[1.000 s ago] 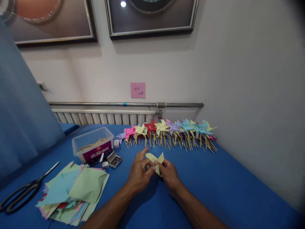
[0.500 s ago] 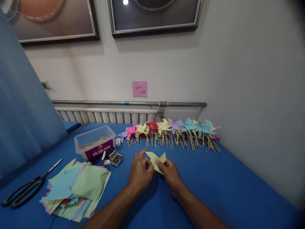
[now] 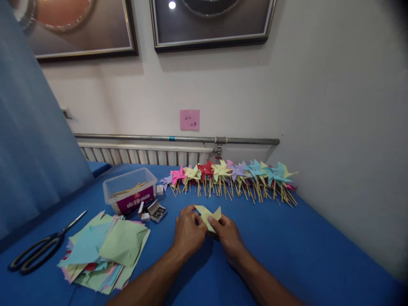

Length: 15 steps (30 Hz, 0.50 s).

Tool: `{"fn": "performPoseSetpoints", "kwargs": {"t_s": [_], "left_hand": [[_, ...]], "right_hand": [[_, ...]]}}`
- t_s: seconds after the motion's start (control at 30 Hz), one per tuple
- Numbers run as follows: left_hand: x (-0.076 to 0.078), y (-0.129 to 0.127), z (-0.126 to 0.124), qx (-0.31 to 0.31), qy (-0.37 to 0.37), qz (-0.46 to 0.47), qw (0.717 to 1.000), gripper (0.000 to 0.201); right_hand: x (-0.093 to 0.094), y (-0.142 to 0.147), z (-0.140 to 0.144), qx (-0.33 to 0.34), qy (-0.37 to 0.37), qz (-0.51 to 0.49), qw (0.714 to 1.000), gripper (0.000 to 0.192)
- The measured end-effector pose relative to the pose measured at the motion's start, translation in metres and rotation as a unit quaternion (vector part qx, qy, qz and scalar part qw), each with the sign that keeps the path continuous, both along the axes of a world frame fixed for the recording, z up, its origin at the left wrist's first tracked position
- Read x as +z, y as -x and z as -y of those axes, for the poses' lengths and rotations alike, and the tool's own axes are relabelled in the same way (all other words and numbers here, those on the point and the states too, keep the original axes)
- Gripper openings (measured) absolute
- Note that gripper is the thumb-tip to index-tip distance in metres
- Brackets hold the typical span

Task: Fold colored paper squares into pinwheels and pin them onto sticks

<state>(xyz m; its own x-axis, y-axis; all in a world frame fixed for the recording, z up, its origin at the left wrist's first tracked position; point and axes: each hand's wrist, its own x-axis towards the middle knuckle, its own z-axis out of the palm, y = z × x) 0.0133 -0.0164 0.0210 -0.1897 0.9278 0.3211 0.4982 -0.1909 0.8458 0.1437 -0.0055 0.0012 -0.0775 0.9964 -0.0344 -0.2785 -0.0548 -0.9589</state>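
Observation:
Between my hands is a pale yellow paper pinwheel, partly folded, with two pointed corners sticking up. My right hand grips its right side, thumb pressed on the paper's face. At the left edge my left hand is closed, its thumb and fingertips pinching the paper; my fingers hide part of that side. Left of my hands lie small open boxes of metal pins. Behind them a long row of finished paper pinwheels on thin sticks lies on the blue table.
A clear plastic tub holds thin wooden sticks. In front of it is a loose stack of cut coloured paper, with black-handled scissors further left. A blue curtain hangs at the left; a radiator and pipe run along the wall.
The whole view has shifted slightly. My left fingers have curled in closer on the paper's left edge; my right hand keeps its grip.

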Motion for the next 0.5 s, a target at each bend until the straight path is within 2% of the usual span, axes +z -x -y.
{"fn": "performPoseSetpoints", "kwargs": {"t_s": [0.23, 0.5], "left_hand": [[-0.0004, -0.0021, 0.0018, -0.014, -0.015, 0.008, 1.0, 0.021], [0.004, -0.0013, 0.0039, -0.035, -0.008, -0.041, 0.999, 0.019]], "right_hand": [[-0.0067, -0.0014, -0.0051, 0.004, -0.007, 0.016, 1.0, 0.044], [-0.0065, -0.0021, -0.0036, 0.01, -0.007, 0.027, 1.0, 0.043]]}}
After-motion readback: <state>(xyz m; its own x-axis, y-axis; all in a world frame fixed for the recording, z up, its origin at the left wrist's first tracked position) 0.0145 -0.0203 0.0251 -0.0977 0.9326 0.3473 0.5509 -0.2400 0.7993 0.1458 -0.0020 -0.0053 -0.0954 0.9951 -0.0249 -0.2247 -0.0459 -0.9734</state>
